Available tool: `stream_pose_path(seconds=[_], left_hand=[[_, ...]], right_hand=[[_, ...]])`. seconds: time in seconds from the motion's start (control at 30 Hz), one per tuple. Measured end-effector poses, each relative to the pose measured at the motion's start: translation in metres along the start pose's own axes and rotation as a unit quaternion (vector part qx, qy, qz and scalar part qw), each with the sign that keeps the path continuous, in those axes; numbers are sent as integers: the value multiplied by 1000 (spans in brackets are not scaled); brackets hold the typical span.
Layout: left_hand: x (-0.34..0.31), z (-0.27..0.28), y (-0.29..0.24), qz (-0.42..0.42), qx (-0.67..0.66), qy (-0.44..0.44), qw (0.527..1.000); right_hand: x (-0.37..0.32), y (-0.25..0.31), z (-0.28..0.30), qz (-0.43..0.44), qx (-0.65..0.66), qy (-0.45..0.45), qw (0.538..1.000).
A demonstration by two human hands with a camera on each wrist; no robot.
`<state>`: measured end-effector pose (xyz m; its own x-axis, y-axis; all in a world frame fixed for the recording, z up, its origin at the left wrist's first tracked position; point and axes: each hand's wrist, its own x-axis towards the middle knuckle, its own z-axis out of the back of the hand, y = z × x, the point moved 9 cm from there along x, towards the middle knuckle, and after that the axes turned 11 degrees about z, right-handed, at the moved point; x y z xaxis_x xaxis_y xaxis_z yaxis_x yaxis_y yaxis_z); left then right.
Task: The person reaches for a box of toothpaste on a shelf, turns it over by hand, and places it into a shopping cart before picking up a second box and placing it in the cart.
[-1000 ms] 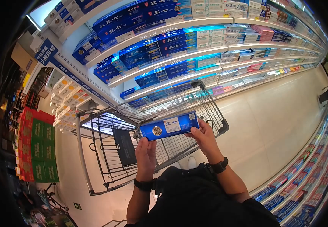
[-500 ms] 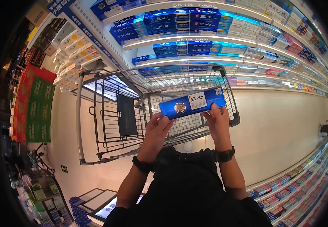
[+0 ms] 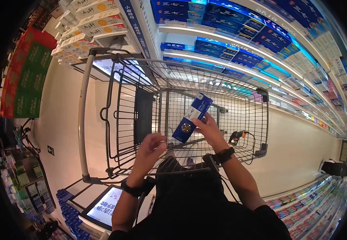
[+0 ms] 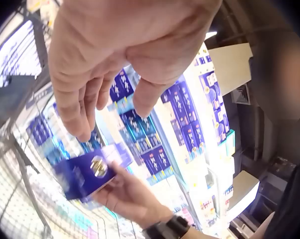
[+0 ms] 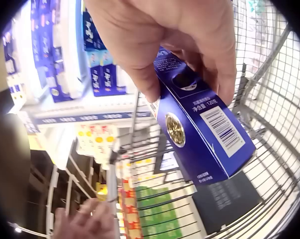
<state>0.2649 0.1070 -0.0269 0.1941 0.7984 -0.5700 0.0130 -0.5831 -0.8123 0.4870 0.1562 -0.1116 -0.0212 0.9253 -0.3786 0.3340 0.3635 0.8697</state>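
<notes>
The right hand (image 3: 213,131) grips a blue toothpaste-style box (image 3: 186,127) by its side, thumb on the front, above the cart basket; the box is tilted. In the right wrist view the box (image 5: 189,134) shows a barcode end and a round gold emblem, with the hand (image 5: 175,35) pinching its far part. Apart from the box, the left hand (image 3: 147,154) hangs to its left with relaxed, slightly bent fingers and nothing in them. The left wrist view shows that hand (image 4: 125,55) over the box (image 4: 85,172), not touching it.
The wire shopping cart (image 3: 261,120) stands beside shelves (image 3: 229,64) of boxed goods. A small black and orange device (image 3: 235,138) with a cable is at the cart's right part. Red and green cartons (image 3: 31,80) are stacked at left, and a lit display panel (image 3: 106,206) lies lower left.
The left hand has let go of the box and moved down and left. The right hand has turned the box to a steep diagonal. The head view has shifted along the shelves.
</notes>
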Motion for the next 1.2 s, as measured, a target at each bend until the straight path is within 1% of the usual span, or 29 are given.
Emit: stream_pose_path(seconds=[0.1, 0.13, 0.2, 0.23, 0.27, 0.33, 0.37, 0.4, 0.43, 0.5, 0.53, 0.63, 0.67, 0.77, 0.87, 0.9, 0.97, 1.0, 1.1, 1.17, 1.2], left_hand=[[-13, 64, -54, -27, -25, -108, 993], [-14, 86, -61, -31, -23, -151, 988], [-16, 116, -75, -35, -9, -229, 973], [-13, 130, -69, -41, -31, -239, 970], [-9, 137, -67, -39, -43, -243, 968], [-2, 137, -61, -34, -57, -241, 968], [2, 134, -58, -29, -57, -234, 970], [6, 130, -58, -17, -50, -235, 970], [10, 129, -50, -4, -64, -220, 973], [16, 128, -41, 26, -47, -211, 976], [17, 128, -40, 15, -36, -199, 979], [23, 120, -38, 18, -40, -167, 985], [24, 122, -36, 3, -34, -171, 985], [24, 120, -31, 4, -14, -164, 986], [27, 114, -26, 13, -29, -158, 987], [29, 112, -25, 16, -34, -154, 987], [32, 108, -21, 46, -37, -146, 988], [34, 106, -19, 60, -39, -143, 987], [46, 99, -22, 9, -76, -123, 989], [60, 95, -28, -1, -85, -144, 986], [68, 92, -35, -14, -81, -138, 987]], right_hand=[[65, -66, -5, -40, -65, 50, 996], [84, -85, -7, -42, -93, 67, 992], [117, -124, -10, -77, -141, 69, 985], [134, -146, -12, -93, -162, 68, 980], [154, -181, -6, -93, -165, 49, 981], [199, -259, 11, -72, -229, 75, 968], [211, -284, 16, -66, -260, 85, 960], [213, -277, 9, -72, -246, 77, 964], [223, -283, 5, -78, -252, 71, 962], [238, -305, 8, -91, -267, 63, 957], [243, -308, 8, -76, -272, 56, 958], [256, -325, 14, -90, -325, 44, 940], [257, -325, 13, -77, -329, 40, 940], [260, -323, 7, -40, -315, 29, 948], [259, -314, -5, -1, -423, 4, 906], [259, -314, -11, -9, -488, 28, 872], [254, -301, -22, -25, -612, 75, 787], [252, -303, -11, -48, -547, 5, 836], [234, -261, -10, -6, -530, -32, 847], [209, -212, -30, 43, -446, 43, 893], [201, -205, -41, 72, -417, 115, 899]])
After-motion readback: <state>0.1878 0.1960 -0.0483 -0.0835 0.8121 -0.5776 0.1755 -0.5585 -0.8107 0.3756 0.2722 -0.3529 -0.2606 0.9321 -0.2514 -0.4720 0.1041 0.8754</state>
